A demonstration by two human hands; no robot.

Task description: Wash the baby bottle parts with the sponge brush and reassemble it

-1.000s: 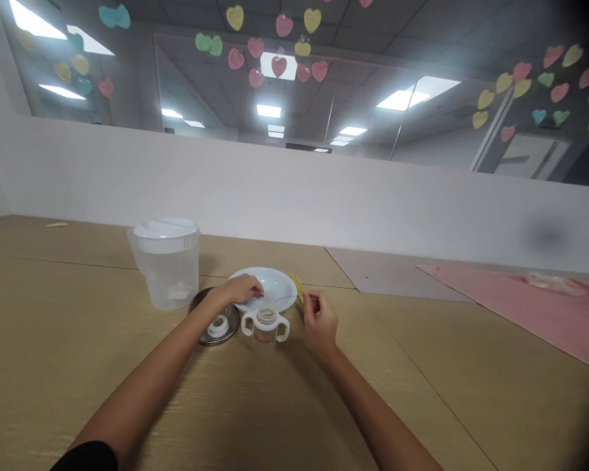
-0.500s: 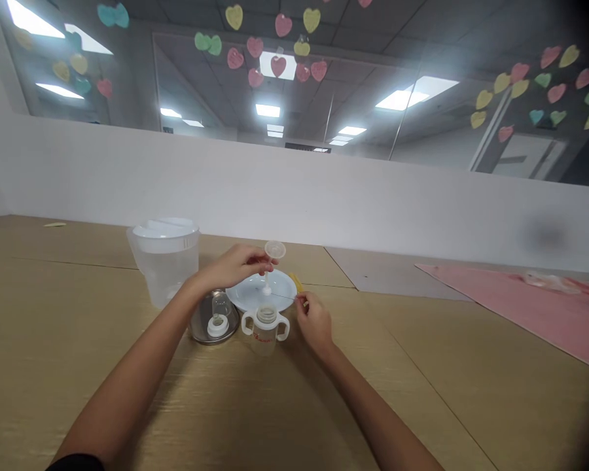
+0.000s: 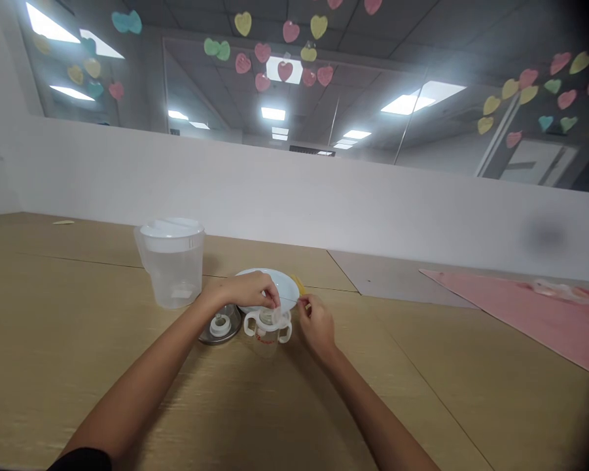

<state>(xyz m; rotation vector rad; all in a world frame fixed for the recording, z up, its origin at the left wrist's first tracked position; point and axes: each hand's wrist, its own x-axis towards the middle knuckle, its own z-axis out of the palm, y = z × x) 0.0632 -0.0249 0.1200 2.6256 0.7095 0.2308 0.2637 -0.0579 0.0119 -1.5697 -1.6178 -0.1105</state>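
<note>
A clear baby bottle [image 3: 266, 343] with two white handles and red print stands upright in the middle of the table. My left hand [image 3: 259, 290] is closed at the bottle's mouth, fingers pinching the translucent straw piece [image 3: 276, 314]. Its white weighted end appears to hang inside the bottle. My right hand [image 3: 317, 320] is closed just right of the bottle, pinching a thin wire-like stick [image 3: 289, 299] that points left across the white plate [image 3: 288, 286]. Left of the bottle, a white collar with a clear cap [image 3: 220, 326] rests on a round metal tray [image 3: 207, 338], partly behind my left forearm.
A translucent lidded pitcher [image 3: 174, 268] stands at the back left. Something yellow [image 3: 299, 284] shows at the plate's right edge. A pink mat [image 3: 530, 307] with a clear plastic bag [image 3: 562, 290] lies at the far right. A white wall [image 3: 294, 196] borders the table behind.
My left hand has moved down from above the plate to the bottle's mouth, bringing the straw piece's lower end into the bottle. My right hand has stayed nearly in place with the stick.
</note>
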